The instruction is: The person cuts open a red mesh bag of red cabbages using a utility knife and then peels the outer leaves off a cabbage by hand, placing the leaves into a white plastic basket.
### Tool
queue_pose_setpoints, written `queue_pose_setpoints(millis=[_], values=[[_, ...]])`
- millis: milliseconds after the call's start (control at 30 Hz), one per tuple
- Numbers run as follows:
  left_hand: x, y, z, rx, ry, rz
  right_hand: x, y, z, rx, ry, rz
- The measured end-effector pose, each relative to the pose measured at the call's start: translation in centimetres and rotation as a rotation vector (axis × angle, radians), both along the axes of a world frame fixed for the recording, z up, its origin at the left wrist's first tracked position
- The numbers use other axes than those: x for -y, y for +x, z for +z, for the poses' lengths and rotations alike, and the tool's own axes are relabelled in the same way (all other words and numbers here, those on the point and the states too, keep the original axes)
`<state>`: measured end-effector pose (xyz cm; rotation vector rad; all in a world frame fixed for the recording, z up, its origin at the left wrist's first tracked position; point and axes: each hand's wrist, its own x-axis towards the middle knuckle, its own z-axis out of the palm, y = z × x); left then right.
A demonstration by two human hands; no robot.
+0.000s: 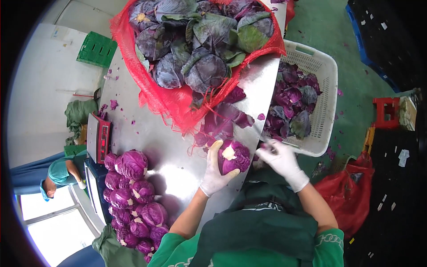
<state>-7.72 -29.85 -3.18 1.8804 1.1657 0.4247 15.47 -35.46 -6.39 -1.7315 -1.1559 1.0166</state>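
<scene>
My left hand (217, 170), in a white glove, grips a trimmed red cabbage (234, 157) whose pale cut stem faces up. To the right, my gloved right hand (282, 162) is closed around a knife; its blurred blade (258, 128) points up and left over the table's edge. Loose purple leaves (218, 123) lie just beyond the cabbage. A red mesh bag (180, 110) lies open on the metal table (133, 133), holding many untrimmed red cabbages (206, 71) with dark outer leaves. Peeled red cabbages (153, 213) are piled at the lower left.
A white plastic basket (328, 100) of leaf scraps (293, 96) stands beyond the table's right edge. Left are a red digital scale (104, 142) and a green crate (96, 50). Another person (61, 172) works at far left. A red sack (350, 197) sits on the floor at right.
</scene>
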Motion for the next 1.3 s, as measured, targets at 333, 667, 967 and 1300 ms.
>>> queue_pose_setpoints(millis=[333,667,967,1300], values=[[0.5,2.1,0.8,-0.156,0.211,0.021,-2.3,-2.5,2.3,-0.349,-0.248,0.214],[-1.6,0.5,0.1,0.693,-0.712,0.708,-1.0,-3.2,3.3,-0.316,-0.038,0.143],[0.6,2.8,1.4,0.387,-0.343,0.633,-1.5,-4.0,3.1,-0.043,0.105,0.172],[1.2,2.5,1.2,0.897,-0.862,0.758,-3.1,2.3,-1.5,0.127,-0.105,-0.206]])
